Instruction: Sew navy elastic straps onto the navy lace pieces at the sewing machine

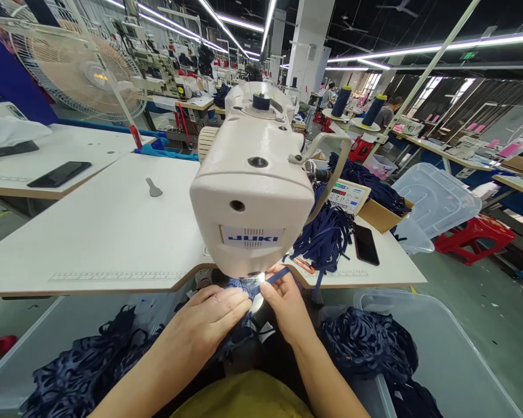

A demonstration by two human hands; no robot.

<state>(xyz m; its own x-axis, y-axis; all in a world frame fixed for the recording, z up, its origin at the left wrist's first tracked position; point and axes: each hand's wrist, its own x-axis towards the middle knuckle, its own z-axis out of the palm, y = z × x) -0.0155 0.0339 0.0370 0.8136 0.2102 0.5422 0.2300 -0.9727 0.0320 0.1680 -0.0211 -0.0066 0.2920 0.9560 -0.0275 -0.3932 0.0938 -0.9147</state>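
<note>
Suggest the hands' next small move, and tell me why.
Perhaps guide the navy strap and patterned blue fabric beneath the JUKI sewing machine head: the right hand pinches the strap, the left hand holds the fabric, close by.

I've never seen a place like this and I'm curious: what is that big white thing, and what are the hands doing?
There is one picture, taken by a camera on a person's head, looking forward and down at their own bare hands. The big white thing is a sewing machine with JUKI written on it. It sits at a white table.

The left hand holds some blue fabric below the front of the machine. The right hand pinches a narrow blue strap close by.

On the table lie a small metal piece, a pile of dark blue straps and a phone right of the machine. Below, see-through bins hold dark blue cloth.
</note>
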